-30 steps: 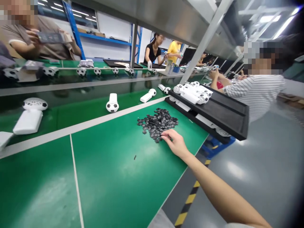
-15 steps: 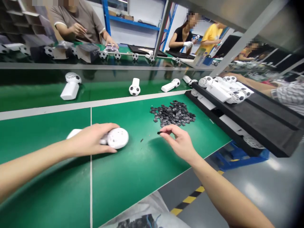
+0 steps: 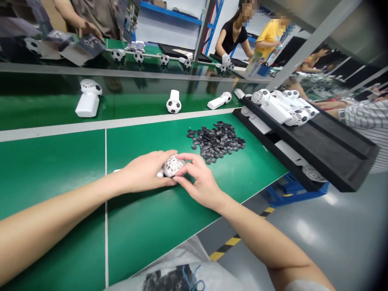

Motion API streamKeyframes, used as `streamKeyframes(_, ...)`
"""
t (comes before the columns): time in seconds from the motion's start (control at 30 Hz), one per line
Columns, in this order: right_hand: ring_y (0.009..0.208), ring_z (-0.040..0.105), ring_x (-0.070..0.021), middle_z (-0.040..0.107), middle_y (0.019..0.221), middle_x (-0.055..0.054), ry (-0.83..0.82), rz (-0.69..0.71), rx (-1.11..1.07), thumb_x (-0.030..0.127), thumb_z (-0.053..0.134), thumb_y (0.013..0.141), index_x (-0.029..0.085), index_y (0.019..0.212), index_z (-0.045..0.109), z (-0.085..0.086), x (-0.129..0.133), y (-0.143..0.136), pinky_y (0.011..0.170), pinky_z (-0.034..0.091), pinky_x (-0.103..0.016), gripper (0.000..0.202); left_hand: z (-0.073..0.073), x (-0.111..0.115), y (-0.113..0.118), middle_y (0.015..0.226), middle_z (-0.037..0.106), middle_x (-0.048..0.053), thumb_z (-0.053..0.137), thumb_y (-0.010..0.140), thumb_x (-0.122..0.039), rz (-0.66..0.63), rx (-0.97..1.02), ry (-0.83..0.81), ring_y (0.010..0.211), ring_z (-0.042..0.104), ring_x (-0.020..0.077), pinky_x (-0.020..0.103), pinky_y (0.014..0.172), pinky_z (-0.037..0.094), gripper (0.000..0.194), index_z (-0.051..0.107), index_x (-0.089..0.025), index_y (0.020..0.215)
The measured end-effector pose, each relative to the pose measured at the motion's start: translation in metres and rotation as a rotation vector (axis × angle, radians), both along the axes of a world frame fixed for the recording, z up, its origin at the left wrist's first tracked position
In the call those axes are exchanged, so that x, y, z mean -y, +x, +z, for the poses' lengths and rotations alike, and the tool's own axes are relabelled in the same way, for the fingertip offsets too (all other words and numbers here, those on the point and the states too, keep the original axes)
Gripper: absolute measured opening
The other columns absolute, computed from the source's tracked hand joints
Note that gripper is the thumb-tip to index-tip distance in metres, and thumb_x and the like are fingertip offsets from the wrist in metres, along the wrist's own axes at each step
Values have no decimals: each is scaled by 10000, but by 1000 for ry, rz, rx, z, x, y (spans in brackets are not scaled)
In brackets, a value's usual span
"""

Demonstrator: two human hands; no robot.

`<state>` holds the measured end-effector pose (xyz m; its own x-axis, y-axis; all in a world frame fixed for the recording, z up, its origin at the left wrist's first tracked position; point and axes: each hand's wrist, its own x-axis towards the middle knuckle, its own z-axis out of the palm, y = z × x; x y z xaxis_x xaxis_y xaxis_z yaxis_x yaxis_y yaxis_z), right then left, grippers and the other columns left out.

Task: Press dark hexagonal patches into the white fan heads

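Grip of the left hand [image 3: 145,171] holds a white ball toy [image 3: 173,165] over the table [image 3: 142,226]; the right hand [image 3: 200,180] touches it, its hold unclear. Toy looks light and hard: hold its round sides. Black bits [image 3: 218,141] lie beyond.

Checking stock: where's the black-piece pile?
Head view, right of centre: the black-piece pile lies on the green table, beyond the right hand, left of the black trays.
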<state>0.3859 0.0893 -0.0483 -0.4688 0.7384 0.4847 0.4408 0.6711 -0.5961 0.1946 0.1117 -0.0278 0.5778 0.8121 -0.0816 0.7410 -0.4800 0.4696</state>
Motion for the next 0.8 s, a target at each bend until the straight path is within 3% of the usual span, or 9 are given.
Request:
streamKeyframes(0.13,1097,496,-214,537,1125,-72,-19,-36,-36,217,591,797,219,828,522,-5,0,-2,935,414,-419,76,1,-3,0,1137,581,18,547,740,-548,-22,83,-5,966,561,224,292,748,438,550,460,-264,1203)
streamKeyframes(0.33,1165,467,-226,483,1255,-104,-257,-70,-112,250,608,782,225,1184,395,-10,0,-4,959,422,-413,455,-2,-4,-2,1161,579,19,596,694,-522,49,126,-78,953,582,230,284,717,448,615,434,-280,1236)
streamKeyframes(0.57,1144,468,-206,495,1222,-92,-218,-72,-131,224,601,778,220,1181,407,-12,3,-5,950,424,-381,447,2,-4,1,1133,606,3,614,687,-499,117,163,-137,959,589,240,302,761,462,556,475,-299,1187)
streamKeyframes(0.67,1109,492,-189,520,1184,-82,-267,22,-62,244,605,787,212,1150,459,-3,-17,3,870,467,-334,393,-1,-5,0,1197,576,1,615,691,-480,129,172,-143,1018,568,244,318,804,463,571,457,-306,1212)
streamKeyframes(0.73,1073,515,-168,557,1139,-64,-258,94,31,260,538,845,209,1092,526,5,-46,11,840,473,-309,252,-3,-7,-3,1240,550,6,632,671,-438,159,182,-143,1058,551,246,333,854,455,614,442,-298,1237)
streamKeyframes(0.8,1051,521,-165,592,1081,-63,-133,14,142,249,456,895,194,1012,592,10,-84,16,908,426,-338,188,-5,-11,-5,1251,544,16,633,650,-389,193,192,-142,1063,551,246,340,883,449,631,446,-281,1243)
